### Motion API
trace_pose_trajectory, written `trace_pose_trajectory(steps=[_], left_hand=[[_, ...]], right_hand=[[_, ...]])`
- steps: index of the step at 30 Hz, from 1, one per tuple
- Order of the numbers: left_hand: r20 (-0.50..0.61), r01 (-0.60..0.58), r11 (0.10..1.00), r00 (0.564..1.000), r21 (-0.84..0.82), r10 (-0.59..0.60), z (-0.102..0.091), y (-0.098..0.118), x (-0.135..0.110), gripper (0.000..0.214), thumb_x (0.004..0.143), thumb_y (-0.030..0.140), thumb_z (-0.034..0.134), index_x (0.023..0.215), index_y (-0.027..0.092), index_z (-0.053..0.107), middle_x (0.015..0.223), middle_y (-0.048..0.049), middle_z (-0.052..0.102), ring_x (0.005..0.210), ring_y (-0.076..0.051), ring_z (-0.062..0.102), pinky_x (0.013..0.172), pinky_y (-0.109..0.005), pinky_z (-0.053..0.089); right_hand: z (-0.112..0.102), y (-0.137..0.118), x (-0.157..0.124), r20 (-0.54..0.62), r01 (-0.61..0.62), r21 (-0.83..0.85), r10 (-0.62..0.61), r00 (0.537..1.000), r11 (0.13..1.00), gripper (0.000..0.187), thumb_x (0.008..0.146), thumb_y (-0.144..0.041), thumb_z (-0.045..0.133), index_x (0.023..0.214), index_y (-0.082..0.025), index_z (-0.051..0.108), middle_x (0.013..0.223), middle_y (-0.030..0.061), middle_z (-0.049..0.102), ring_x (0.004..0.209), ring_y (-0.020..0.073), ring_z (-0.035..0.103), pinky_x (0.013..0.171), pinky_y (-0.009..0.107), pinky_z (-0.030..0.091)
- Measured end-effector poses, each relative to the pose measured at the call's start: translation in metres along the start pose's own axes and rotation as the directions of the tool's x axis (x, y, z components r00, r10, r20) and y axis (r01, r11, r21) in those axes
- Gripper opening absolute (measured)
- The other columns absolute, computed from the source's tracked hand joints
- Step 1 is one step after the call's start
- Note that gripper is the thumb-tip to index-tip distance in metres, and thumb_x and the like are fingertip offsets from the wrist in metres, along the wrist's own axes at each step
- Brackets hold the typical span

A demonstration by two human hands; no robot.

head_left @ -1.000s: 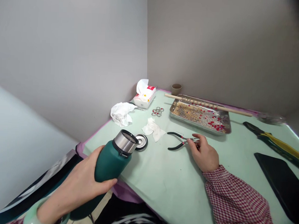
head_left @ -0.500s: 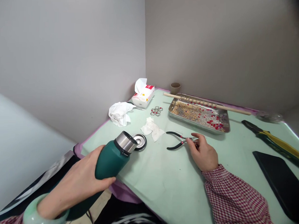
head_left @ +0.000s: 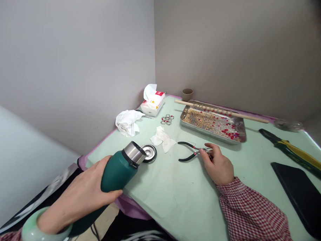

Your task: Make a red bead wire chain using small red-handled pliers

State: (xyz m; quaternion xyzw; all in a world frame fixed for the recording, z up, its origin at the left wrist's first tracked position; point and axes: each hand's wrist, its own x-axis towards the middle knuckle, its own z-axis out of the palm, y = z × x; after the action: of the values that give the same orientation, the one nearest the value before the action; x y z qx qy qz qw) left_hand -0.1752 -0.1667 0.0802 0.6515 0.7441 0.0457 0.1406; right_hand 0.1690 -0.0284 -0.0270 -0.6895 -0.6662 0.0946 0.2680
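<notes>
My left hand (head_left: 81, 193) is wrapped round a dark green flask (head_left: 116, 171) with a steel neck, tilted so its open mouth points toward the table's left edge. The flask's round lid (head_left: 149, 153) lies on the table just beyond the mouth. My right hand (head_left: 218, 164), in a red checked sleeve, rests on the pale green table (head_left: 173, 194) with its fingers curled at the jaws of small black pliers (head_left: 191, 151), pinching something small that I cannot make out.
A steel tray (head_left: 244, 134) of small beads sits at the back with a wooden stick (head_left: 250, 118) across it. Crumpled tissues (head_left: 127, 121), a tissue box (head_left: 152, 104), metal rings (head_left: 168, 119), a small cup (head_left: 187, 94), large yellow-handled pliers (head_left: 293, 151) and a black slab (head_left: 300, 195) lie around.
The flask has tipped a little lower and shifted slightly left. My right hand has stayed at the pliers.
</notes>
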Motion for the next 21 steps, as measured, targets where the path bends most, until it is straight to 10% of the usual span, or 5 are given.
trace_pose_trajectory(steps=[21], left_hand=[[-0.041,-0.045,0.997,0.998,-0.055,0.043,-0.0016,-0.0044,0.001,0.066,0.065,0.041,0.067,0.127,0.03,0.048,0.102,-0.0018,0.069,0.086,-0.029,0.066,0.068,-0.034,0.051]], right_hand=[[-0.0017,-0.0002,-0.0015,-0.033,0.034,-0.006,-0.034,0.999,0.999,0.045,0.086,-0.051,0.044,0.114,-0.018,0.057,0.076,0.0066,0.073,0.072,0.0291,0.068,0.058,0.033,0.044]])
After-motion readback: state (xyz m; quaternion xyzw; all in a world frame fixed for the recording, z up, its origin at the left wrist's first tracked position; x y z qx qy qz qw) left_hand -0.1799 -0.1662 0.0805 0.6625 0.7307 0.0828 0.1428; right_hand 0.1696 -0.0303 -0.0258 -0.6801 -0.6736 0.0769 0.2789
